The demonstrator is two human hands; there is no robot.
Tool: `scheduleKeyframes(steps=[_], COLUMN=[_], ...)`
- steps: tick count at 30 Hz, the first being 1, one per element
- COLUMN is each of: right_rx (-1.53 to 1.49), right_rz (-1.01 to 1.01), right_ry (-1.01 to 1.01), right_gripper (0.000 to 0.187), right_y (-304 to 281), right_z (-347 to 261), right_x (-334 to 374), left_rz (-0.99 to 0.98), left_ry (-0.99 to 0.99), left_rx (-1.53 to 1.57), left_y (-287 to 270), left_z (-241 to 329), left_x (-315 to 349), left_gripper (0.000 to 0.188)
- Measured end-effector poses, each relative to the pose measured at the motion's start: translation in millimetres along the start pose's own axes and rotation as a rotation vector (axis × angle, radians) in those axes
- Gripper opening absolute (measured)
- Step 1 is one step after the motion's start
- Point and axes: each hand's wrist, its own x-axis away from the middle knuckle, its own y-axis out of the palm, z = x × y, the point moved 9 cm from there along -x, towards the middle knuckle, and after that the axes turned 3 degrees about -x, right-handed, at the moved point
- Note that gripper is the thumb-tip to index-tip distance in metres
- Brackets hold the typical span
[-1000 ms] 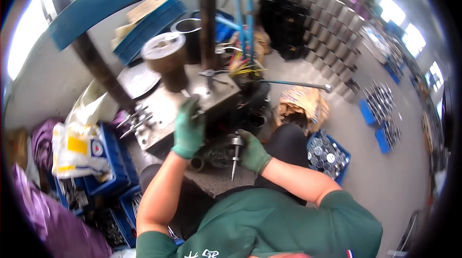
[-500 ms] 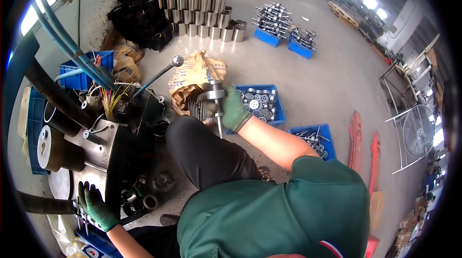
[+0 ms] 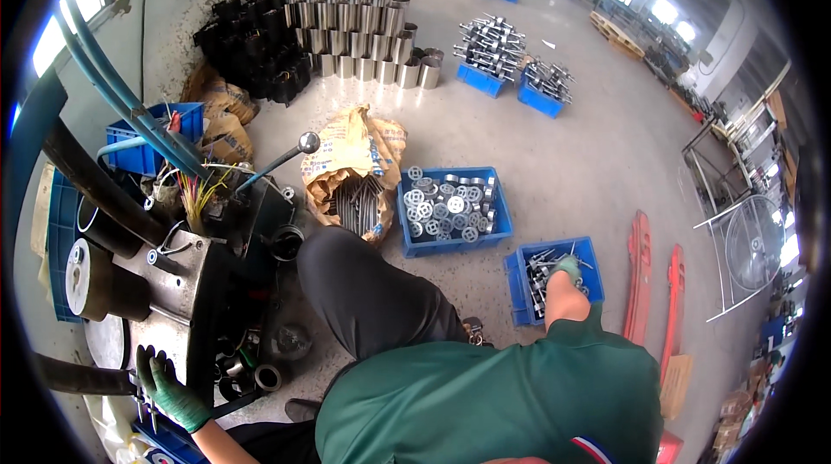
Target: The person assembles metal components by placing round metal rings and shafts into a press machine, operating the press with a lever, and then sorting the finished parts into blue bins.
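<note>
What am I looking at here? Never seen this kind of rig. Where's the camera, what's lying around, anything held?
No robot: it's a person working in green gloves. The view comes from the left of two fisheye cameras on their head, looking down, so straight edges bend near the rim.

The left hand is at the edge of a machine's metal table, fingers extended, with no held part visible. A heavy cylinder stands on that table.

The right hand reaches into a small blue bin of metal shafts; whether it grips one is hidden.

On the floor are a blue bin of round metal discs and a torn paper sack holding thin rods.
</note>
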Motion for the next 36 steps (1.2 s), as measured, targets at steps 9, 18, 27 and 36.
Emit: scheduleKeyframes(steps=[9,18,27,36], right_rx=[0.213,-0.599,-0.701,-0.663], right_rz=[0.382,-0.142,-0.685,-1.134], right_ry=[1.510,0.061,-0.815,-0.442], right_gripper=[0.025,0.020,0.029,0.028], right_y=[9,300,444,534], right_z=[348,-7,-249,-232], right_x=[379,-49,-95,-63], left_rz=[0.102,0.528,0.876,0.800], left_ry=[-0.042,-0.124,-0.235,-0.428], left_rx=[0.335,0.572,0.723,1.012], left_y=[-72,-258,-156,-144], left_z=[-64,-140,-89,-90], left_x=[-51,-63,1,7], left_gripper=[0.041,0.023,0.019,0.018])
